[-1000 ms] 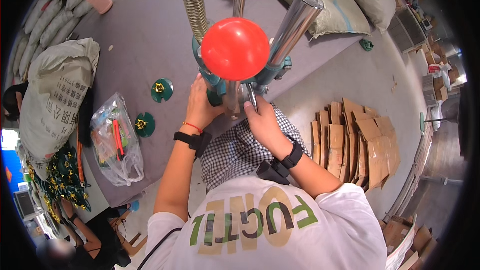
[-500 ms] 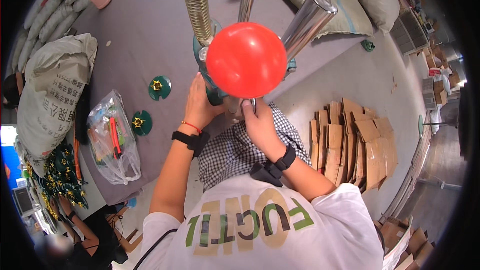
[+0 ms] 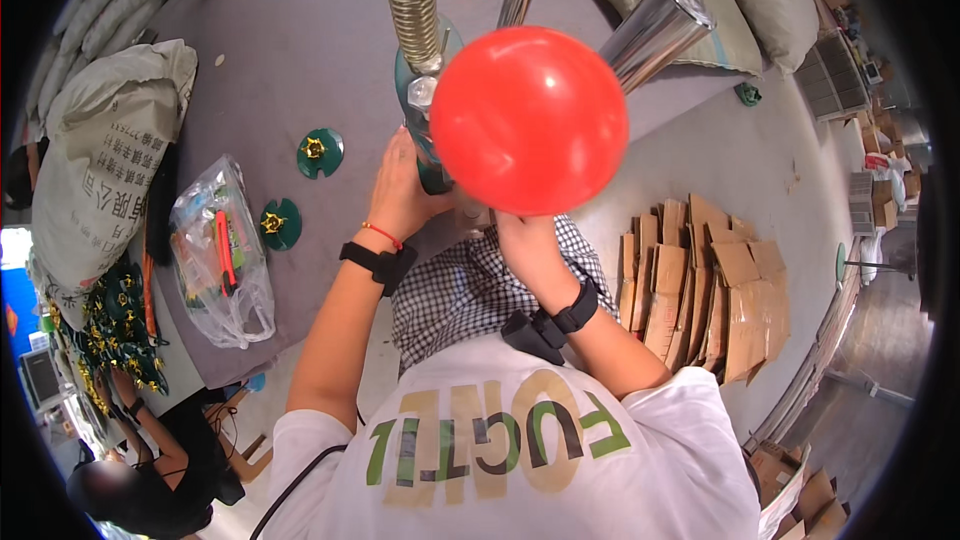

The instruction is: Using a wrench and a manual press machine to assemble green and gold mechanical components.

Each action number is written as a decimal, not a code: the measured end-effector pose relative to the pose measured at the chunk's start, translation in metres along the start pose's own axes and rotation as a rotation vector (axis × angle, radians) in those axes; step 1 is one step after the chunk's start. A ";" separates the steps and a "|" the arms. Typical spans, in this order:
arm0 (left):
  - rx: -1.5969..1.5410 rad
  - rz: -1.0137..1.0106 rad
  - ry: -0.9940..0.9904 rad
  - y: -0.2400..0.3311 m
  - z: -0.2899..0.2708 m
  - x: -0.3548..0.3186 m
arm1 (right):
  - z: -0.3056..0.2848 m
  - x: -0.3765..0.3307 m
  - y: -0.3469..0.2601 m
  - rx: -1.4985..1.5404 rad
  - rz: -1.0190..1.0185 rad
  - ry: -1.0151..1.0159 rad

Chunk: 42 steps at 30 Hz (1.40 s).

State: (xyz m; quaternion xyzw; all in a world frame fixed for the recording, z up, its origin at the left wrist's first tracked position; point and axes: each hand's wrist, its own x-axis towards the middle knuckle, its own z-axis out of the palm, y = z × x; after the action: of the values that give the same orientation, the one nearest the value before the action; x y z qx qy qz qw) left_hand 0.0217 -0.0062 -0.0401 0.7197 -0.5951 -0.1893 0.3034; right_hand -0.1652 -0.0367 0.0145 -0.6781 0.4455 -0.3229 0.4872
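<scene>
A red ball knob [image 3: 530,120] of a hand press fills the middle and hides much of what lies behind it. Behind it stand the press's green base [image 3: 436,172], a coiled spring [image 3: 408,10] and a chrome cylinder [image 3: 660,32]. My left hand [image 3: 402,190] lies against the near left side of the base, fingers curled in; whatever they hold is hidden. Just below the knob is my right hand [image 3: 528,245], its fingertips covered by the ball. Two green discs with gold star-shaped pieces, a far disc [image 3: 320,153] and a near disc [image 3: 281,225], lie left on the table.
A clear plastic bag [image 3: 215,260] with an orange-red cutter [image 3: 225,252] lies left, beside a full woven sack [image 3: 115,170]. More sacks [image 3: 660,0] stand at the back right. Flattened cardboard [image 3: 700,290] leans on the floor at right. Another person [image 3: 150,480] sits lower left.
The red knob looks larger and sits further right, now covering my right fingers. My left hand stays at the base. The view has shifted slightly.
</scene>
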 end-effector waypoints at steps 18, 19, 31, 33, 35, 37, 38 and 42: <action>-0.191 -0.085 0.021 0.008 -0.005 0.001 | -0.023 -0.003 0.012 0.027 0.159 -0.151; -0.090 -0.032 0.061 0.014 -0.010 0.002 | -0.022 -0.007 0.020 0.011 0.144 -0.192; -0.128 -0.016 0.343 0.033 -0.003 -0.011 | -0.039 -0.026 0.012 0.293 0.510 -0.295; -0.136 -0.046 0.389 0.035 0.004 -0.006 | -0.039 -0.026 0.012 0.257 0.503 -0.281; -0.119 -0.052 0.395 0.032 0.006 -0.007 | -0.035 -0.028 0.007 0.258 0.500 -0.276; -0.103 -0.050 0.393 0.032 0.005 -0.008 | -0.035 -0.029 0.005 0.269 0.506 -0.264; -0.079 -0.037 0.387 0.033 0.004 -0.009 | -0.036 -0.029 0.005 0.268 0.506 -0.263; -0.043 -0.016 0.377 0.033 0.002 -0.009 | -0.037 -0.027 0.008 0.266 0.508 -0.273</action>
State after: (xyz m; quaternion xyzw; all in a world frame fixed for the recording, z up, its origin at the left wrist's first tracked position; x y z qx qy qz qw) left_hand -0.0060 -0.0018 -0.0204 0.7406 -0.5178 -0.0661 0.4231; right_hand -0.2106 -0.0263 0.0186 -0.5127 0.4851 -0.1521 0.6919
